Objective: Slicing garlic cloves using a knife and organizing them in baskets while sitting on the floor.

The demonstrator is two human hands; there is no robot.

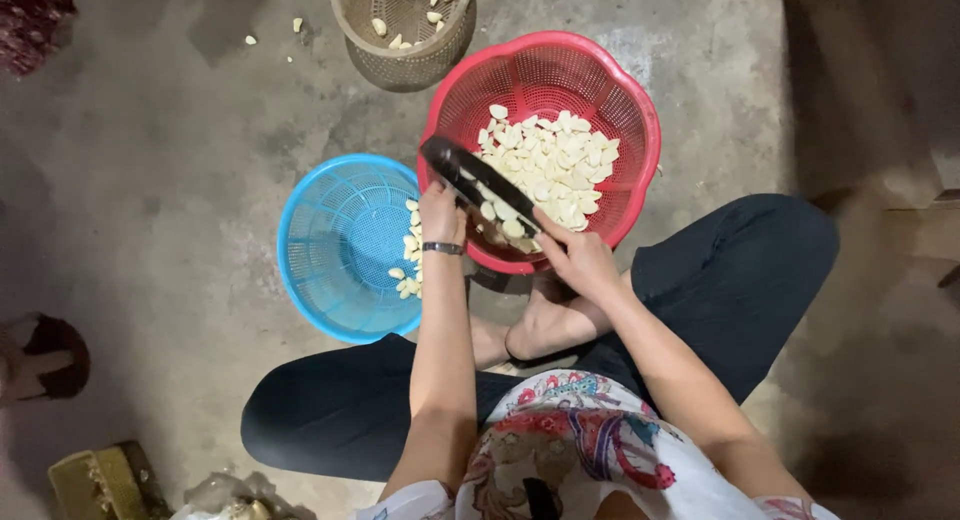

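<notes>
I sit cross-legged on a concrete floor. My right hand (578,258) grips the handle end of a long dark knife (470,175) whose blade reaches up over the red basket (640,120). My left hand (440,212), with a bracelet on the wrist, rests against the blade near the red basket's near rim, seemingly pinching a garlic clove there. The red basket holds a heap of peeled garlic cloves (550,165). Left of it stands a blue basket (330,240) with a few cloves (410,255) along its right side.
A brown woven basket (400,65) with a few cloves stands beyond the red one. Loose cloves (296,24) lie on the floor at upper left. A sandal (45,355) sits at the left edge, a yellowish object (100,480) at lower left.
</notes>
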